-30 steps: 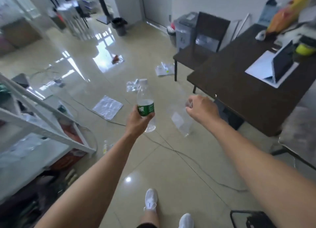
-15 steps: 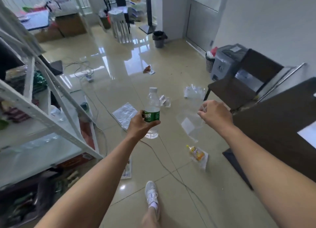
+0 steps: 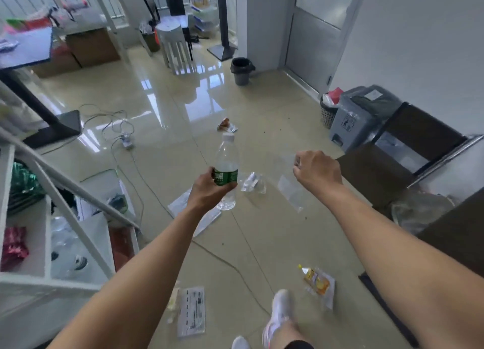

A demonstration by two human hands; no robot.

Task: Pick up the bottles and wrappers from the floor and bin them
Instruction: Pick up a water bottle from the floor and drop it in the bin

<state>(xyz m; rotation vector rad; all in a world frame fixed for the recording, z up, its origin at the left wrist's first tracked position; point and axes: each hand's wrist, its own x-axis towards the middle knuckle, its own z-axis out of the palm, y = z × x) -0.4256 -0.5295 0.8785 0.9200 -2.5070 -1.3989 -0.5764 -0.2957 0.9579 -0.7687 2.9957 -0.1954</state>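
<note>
While the glossy beige tile floor spreads under you, smooth and mirror-bright, a grey lidded bin stands by the wall at your right and a small round black bin near the door. Your left hand has its grip clenched round a clear ribbed plastic bottle with a green label and white cap, upright in the air; your right hand pinches a limp transparent wrapper that hangs below it. Flat crinkled wrappers lie on the tiles: a yellow sachet by your white shoe and an orange one farther off.
</note>
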